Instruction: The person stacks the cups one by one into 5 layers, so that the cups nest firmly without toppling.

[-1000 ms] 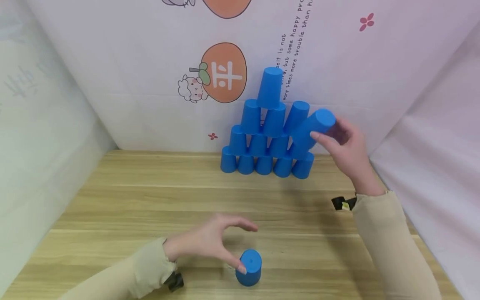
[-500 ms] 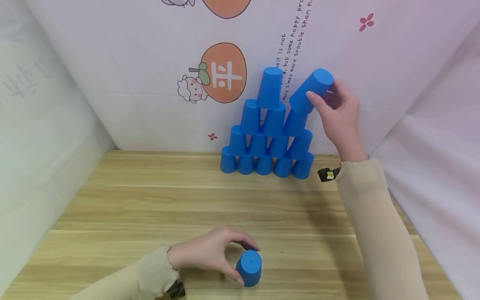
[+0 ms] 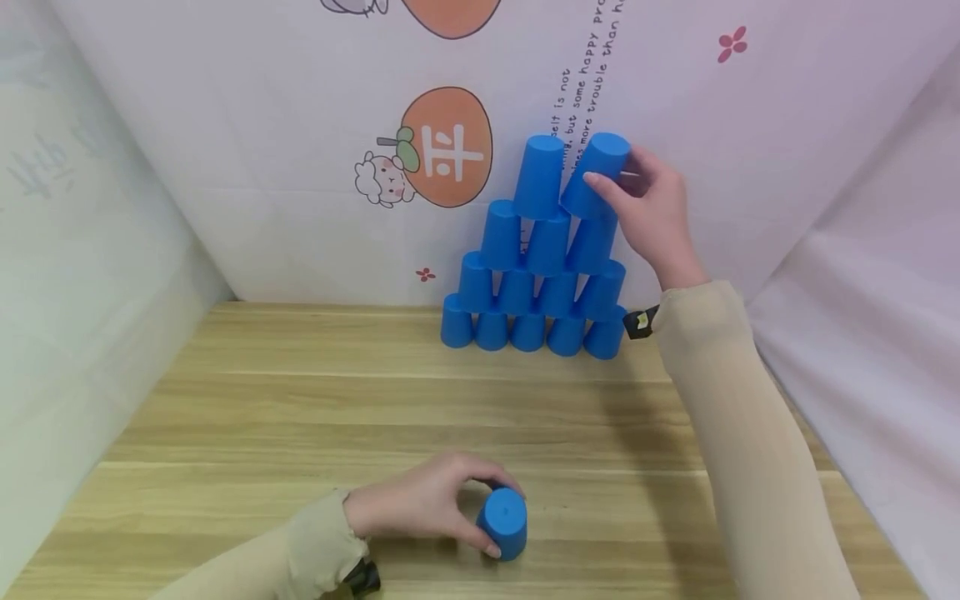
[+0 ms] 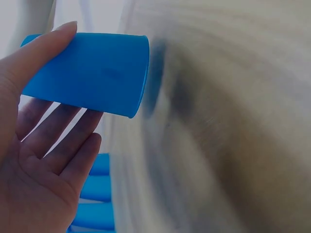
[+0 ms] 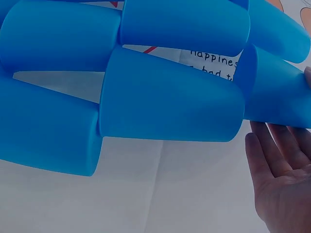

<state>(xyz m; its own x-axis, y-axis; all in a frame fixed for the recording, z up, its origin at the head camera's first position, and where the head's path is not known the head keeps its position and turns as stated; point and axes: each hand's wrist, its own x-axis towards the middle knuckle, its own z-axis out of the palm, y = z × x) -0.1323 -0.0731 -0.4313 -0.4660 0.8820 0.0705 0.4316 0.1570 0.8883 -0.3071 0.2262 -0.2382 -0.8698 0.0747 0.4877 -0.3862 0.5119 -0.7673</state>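
At the top right of a stack of upside-down blue cups, my right hand [image 3: 654, 208] grips a blue cup [image 3: 600, 171] between thumb and fingers. Its rim meets the top of the third-row end cup [image 5: 170, 97] in the right wrist view. Beside it stands another fourth-row cup [image 3: 540, 177]. Near the front of the table, my left hand [image 3: 427, 504] pinches a second upside-down cup [image 3: 506, 525], thumb on one side and fingers on the other. In the left wrist view, a narrow gap shows between that cup's rim [image 4: 141, 77] and the wood.
Several cups form the stack's bottom row [image 3: 491, 329] at the back of the wooden table [image 3: 300, 400], right against a printed white backdrop [image 3: 300, 167]. White cloth walls [image 3: 82, 292] close in both sides. My right forearm [image 3: 738, 433] reaches over the table's right part.
My right hand has raised its cup to the fourth row, then shifted it left and brought it more upright. My left hand has closed round the front cup and moved it slightly.
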